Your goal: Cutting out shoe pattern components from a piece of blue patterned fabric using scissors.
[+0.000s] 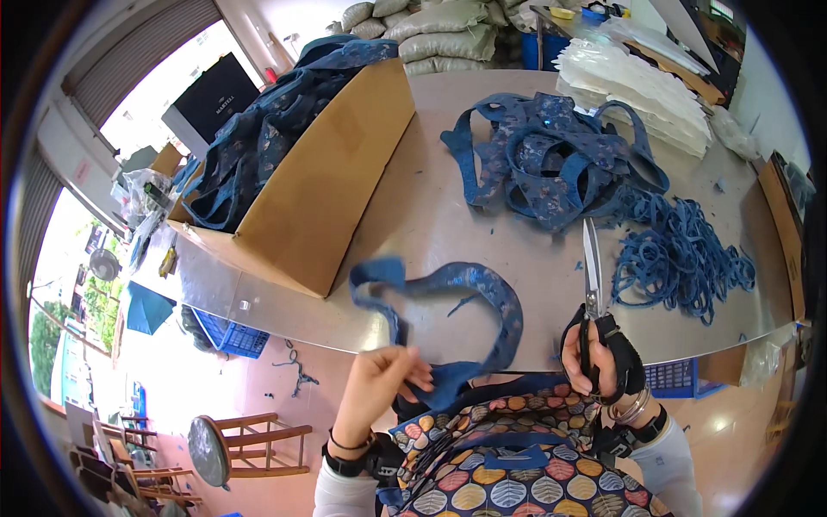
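My left hand [383, 386] is closed on one end of a blue patterned denim strip [506, 314] at the table's near edge. The strip curves in a loop over the metal tabletop. In my right hand [613, 362] is a pair of scissors [593, 271], the fingers in its black handles and the blades pointing away from me, close together. A dark wrap covers part of that hand. Beyond the scissors lies a heap of similar denim strips [551, 159]. Right of the blades is a tangle of thin blue trimmings [680, 258].
A long cardboard box [332, 189] full of denim pieces [267, 142] stands on the table's left. A stack of white sheets [633, 99] lies at the back right. Below the table edge are a blue crate [231, 334] and a wooden stool [209, 452]. Sacks [448, 39] are piled behind.
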Motion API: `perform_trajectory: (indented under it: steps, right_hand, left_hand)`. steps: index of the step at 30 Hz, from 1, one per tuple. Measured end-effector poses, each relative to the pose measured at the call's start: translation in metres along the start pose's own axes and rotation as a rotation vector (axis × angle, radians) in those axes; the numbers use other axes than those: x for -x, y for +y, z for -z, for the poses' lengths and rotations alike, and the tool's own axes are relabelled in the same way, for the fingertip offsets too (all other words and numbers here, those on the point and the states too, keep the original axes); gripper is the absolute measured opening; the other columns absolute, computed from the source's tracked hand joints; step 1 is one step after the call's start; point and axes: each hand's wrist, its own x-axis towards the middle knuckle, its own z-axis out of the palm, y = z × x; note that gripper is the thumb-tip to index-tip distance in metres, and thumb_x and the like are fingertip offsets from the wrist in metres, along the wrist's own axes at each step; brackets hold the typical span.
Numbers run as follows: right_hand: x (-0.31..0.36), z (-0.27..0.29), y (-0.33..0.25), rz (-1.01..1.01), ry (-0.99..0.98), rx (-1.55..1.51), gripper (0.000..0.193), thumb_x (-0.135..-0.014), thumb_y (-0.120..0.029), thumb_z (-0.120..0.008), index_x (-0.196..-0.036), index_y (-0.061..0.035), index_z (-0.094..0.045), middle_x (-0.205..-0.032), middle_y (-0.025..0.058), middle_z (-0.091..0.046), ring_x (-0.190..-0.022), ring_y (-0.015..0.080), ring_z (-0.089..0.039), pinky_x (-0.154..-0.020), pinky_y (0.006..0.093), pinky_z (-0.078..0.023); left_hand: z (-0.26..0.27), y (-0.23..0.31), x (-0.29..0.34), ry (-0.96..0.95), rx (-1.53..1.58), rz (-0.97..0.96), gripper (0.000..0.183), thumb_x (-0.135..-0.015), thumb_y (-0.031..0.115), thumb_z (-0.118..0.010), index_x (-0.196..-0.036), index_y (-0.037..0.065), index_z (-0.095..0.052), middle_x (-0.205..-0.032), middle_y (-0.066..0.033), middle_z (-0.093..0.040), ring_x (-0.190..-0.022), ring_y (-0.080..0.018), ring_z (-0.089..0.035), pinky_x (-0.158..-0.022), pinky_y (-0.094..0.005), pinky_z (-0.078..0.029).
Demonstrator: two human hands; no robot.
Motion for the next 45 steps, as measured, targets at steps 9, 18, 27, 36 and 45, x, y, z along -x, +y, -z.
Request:
perform_trajectory:
  steps: [9,18,27,36,45]
  right_hand:
    - [-0.004,-0.006,0.003,-0.063,0.0,-0.134,0.028,-0.088,-0.027,-0.046,-0.101,-0.0016,-0.044,-0.072,0.0077,-0.049,-0.044,0.0082,-0.04,-0.042,0.0201,-0.035]
    - [0.013,0.001,0.0,-0.453,-0.616,0.779,0.045,-0.08,-0.043,-0.06,-0.097,-0.0035,-0.049,-0.072,0.0026,-0.053,-0.059,0.0125,-0.05,-0.057,0.0251,-0.04]
    - [0.002,-0.007,0.017,-0.563,-0.613,-0.002,0.029,-0.09,-0.022,-0.039,-0.104,0.0037,-0.045,-0.073,0.0029,-0.046,-0.067,0.0067,-0.05,-0.073,0.019,-0.042]
    - [0.012,-0.004,0.015,-0.509,-0.711,0.415,0.035,-0.079,0.0,-0.044,-0.114,0.007,-0.043,-0.085,0.0053,-0.048,-0.064,0.0068,-0.052,-0.077,0.0239,-0.048]
    - [0.013,-0.004,0.0,-0.628,-0.686,0.042,0.036,-0.084,-0.012,-0.044,-0.114,0.0096,-0.045,-0.096,0.0109,-0.049,-0.083,0.0081,-0.049,-0.07,0.0164,-0.043]
  left_hand:
    - [-0.008,-0.019,-0.004,0.153,-0.826,-0.82,0.036,-0.07,0.013,-0.072,-0.099,-0.001,-0.057,-0.097,-0.014,-0.061,-0.097,-0.0322,-0.054,-0.085,-0.0385,-0.04]
    - [0.004,0.04,-0.014,-0.109,0.039,-0.44,0.02,-0.086,0.012,-0.055,-0.099,-0.003,-0.054,-0.072,-0.0001,-0.054,-0.05,-0.0034,-0.047,-0.042,-0.0152,-0.036]
    - [0.008,0.071,-0.005,-0.556,-0.019,-0.434,0.019,-0.073,0.009,-0.071,-0.08,-0.006,-0.061,-0.072,0.0008,-0.059,-0.065,-0.0032,-0.047,-0.056,-0.0185,-0.039]
    - [0.02,0.066,-0.006,-0.513,-0.209,-0.356,0.017,-0.073,0.008,-0.069,-0.067,-0.004,-0.059,-0.056,0.0043,-0.049,-0.054,-0.0019,-0.038,-0.047,-0.0198,-0.03]
    - [0.022,0.071,-0.008,-0.529,-0.243,-0.358,0.019,-0.072,0.006,-0.068,-0.063,-0.004,-0.055,-0.053,0.0049,-0.044,-0.052,-0.0018,-0.035,-0.044,-0.0208,-0.028]
